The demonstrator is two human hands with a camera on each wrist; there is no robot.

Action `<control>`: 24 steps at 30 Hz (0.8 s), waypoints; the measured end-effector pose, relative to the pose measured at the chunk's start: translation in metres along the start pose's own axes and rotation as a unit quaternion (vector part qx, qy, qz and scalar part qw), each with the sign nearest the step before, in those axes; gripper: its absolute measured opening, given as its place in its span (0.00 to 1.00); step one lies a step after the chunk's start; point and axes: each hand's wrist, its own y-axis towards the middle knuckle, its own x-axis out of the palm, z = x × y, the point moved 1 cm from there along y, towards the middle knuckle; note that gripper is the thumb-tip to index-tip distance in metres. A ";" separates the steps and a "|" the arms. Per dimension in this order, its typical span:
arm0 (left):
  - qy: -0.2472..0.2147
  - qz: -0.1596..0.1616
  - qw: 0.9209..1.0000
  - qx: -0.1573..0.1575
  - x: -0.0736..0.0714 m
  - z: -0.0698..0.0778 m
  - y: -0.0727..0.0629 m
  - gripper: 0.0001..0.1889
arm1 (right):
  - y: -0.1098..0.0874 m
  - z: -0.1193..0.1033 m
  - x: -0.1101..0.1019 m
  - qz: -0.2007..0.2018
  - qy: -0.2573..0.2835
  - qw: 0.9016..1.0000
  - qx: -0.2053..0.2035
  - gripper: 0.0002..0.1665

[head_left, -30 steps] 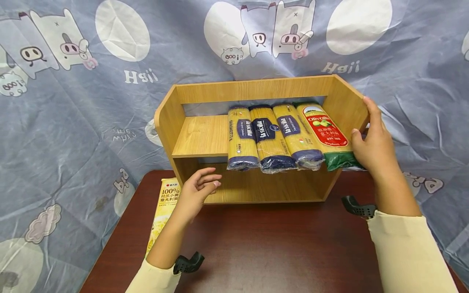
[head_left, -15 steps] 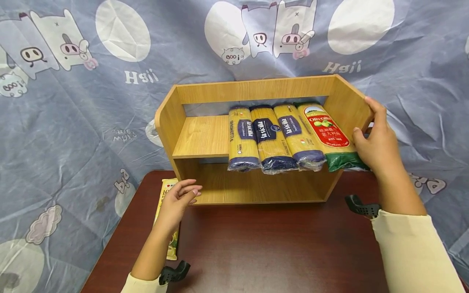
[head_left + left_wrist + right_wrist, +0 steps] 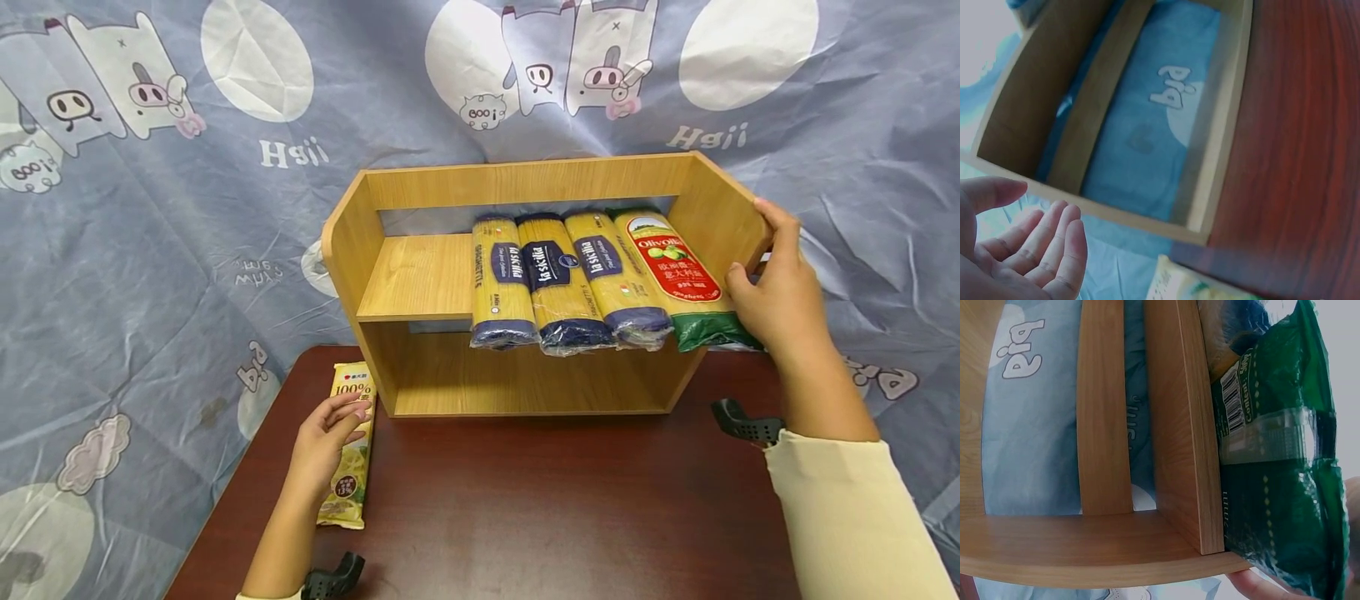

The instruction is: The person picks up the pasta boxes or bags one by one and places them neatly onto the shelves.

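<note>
On the right, my right hand (image 3: 783, 300) grips the side panel of a two-tier wooden shelf (image 3: 532, 180), fingertips outside and thumb inside. Beside the thumb lies a spaghetti pack with red label and green end (image 3: 678, 271); that green end (image 3: 1272, 512) partly covers the hand in the right wrist view. Three more spaghetti packs, one left (image 3: 502, 296), one middle (image 3: 561, 296), one right (image 3: 618, 279), line the upper tier, their ends past its front edge. My left hand (image 3: 318, 450), fingers loosely bent and holding nothing, overlaps a yellow pasta packet (image 3: 351, 471) on the table.
The shelf stands on a dark red-brown table (image 3: 540, 508) against a grey-blue cartoon-print cloth (image 3: 172, 250). Bare wooden board (image 3: 420, 271) shows left of the packs on the upper tier. Below is the lower tier (image 3: 487, 387).
My left hand has moved left and down from the shelf's lower front to over the yellow packet. My right hand keeps its grip on the side panel; the spaghetti packs stay put.
</note>
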 end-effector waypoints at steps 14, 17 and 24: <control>0.006 0.035 0.999 -0.031 -0.024 -0.023 -0.002 0.23 | 0.001 0.001 0.000 0.006 0.001 1.000 0.000 0.45; 0.022 0.042 0.998 -0.039 -0.028 -0.028 -0.002 0.25 | 0.000 0.001 0.000 0.007 -0.001 1.000 0.002 0.45; 0.075 0.058 0.993 -0.067 -0.040 -0.050 -0.005 0.29 | 0.000 0.002 0.002 0.006 -0.005 1.000 -0.001 0.45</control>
